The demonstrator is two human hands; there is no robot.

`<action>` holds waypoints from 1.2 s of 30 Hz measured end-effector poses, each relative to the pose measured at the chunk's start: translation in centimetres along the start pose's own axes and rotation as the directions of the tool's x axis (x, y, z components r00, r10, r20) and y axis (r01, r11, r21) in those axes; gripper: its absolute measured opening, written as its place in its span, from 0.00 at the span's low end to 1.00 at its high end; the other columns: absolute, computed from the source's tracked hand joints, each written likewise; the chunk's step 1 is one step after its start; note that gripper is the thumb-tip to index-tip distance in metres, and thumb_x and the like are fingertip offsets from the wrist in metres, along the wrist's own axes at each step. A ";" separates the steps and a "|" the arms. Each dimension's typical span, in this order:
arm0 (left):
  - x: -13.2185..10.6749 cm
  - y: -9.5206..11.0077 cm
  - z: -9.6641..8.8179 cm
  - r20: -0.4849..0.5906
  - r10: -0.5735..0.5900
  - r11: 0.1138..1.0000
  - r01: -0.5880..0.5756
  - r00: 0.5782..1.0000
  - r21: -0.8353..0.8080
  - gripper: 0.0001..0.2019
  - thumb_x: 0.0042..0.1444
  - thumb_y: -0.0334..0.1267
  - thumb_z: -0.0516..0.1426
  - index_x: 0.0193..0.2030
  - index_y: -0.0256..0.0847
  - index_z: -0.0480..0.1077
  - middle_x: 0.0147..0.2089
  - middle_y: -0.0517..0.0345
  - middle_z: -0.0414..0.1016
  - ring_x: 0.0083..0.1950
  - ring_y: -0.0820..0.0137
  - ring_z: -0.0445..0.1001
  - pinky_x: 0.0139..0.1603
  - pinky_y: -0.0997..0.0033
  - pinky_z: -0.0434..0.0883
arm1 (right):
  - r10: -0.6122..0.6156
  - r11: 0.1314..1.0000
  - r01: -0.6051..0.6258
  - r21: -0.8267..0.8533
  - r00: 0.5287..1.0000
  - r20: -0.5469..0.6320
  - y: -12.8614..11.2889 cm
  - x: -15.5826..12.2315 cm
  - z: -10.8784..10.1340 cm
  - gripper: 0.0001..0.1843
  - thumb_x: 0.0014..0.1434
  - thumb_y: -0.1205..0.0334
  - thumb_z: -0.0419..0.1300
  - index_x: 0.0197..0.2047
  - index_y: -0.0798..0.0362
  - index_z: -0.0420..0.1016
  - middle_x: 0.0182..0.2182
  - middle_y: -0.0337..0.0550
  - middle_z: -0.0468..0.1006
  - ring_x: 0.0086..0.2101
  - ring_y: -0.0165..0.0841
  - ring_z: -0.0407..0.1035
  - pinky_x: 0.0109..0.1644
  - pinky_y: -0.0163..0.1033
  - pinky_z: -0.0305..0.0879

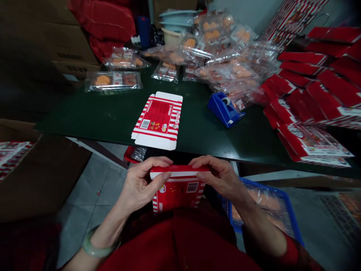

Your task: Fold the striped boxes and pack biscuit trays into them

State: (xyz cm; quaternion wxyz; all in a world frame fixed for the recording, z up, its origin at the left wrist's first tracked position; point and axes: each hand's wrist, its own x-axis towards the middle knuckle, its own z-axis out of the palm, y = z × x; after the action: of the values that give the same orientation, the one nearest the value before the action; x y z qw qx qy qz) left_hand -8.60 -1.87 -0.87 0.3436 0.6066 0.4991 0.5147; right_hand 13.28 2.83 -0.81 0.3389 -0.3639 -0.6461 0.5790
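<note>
Close to my body, a red and white striped cardboard box [177,194] is held with its edge toward the table. My left hand [143,180] pinches its left upper corner between thumb and fingers. At the right upper corner, my right hand [218,175] grips it the same way. The lower end of the box is hidden against my red clothing. Ahead of my hands, a flattened carton [159,118] with matching stripes and a barcode lies on the dark green table [113,113]. To its right stands a blue tape dispenser [225,109].
Clear plastic packs of toy food [237,71] are heaped at the back. Red printed cartons [310,94] pile up on the right. A blue crate [290,210] holding packs sits on the floor at right. Brown cardboard boxes [56,41] stand at left.
</note>
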 end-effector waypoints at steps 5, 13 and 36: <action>1.6 1.5 -1.3 0.261 -0.076 0.985 0.033 0.962 0.168 0.09 0.56 0.35 0.57 0.41 0.37 0.75 0.37 0.54 0.80 0.34 0.71 0.77 0.33 0.77 0.72 | 0.048 0.986 -0.037 -0.165 0.997 0.059 -1.0 0.1 -0.3 0.14 0.56 0.57 0.62 0.45 0.51 0.74 0.40 0.43 0.77 0.36 0.31 0.72 0.37 0.34 0.69; 2.1 2.1 -1.4 0.275 -0.015 0.989 -0.027 0.961 0.148 0.08 0.57 0.33 0.55 0.33 0.37 0.76 0.29 0.58 0.78 0.26 0.74 0.74 0.23 0.81 0.68 | 0.033 0.978 -0.008 -0.210 0.992 0.119 -2.1 0.3 -0.2 0.11 0.60 0.58 0.57 0.41 0.52 0.78 0.32 0.42 0.76 0.30 0.29 0.69 0.29 0.32 0.63; -1.4 -3.3 1.3 -0.019 0.269 0.953 -0.263 0.963 0.150 0.11 0.54 0.32 0.59 0.46 0.40 0.71 0.47 0.49 0.75 0.47 0.66 0.76 0.48 0.66 0.73 | -0.578 0.784 0.461 -0.416 0.787 -0.217 4.6 -1.4 3.5 0.18 0.65 0.69 0.44 0.53 0.47 0.66 0.48 0.47 0.71 0.47 0.34 0.68 0.50 0.44 0.66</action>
State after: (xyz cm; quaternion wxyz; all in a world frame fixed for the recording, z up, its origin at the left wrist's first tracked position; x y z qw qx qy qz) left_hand -8.15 -2.24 -4.59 0.2160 0.6815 0.4559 0.5302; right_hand 11.34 0.12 -5.80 0.5226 -0.3140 -0.7452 0.2701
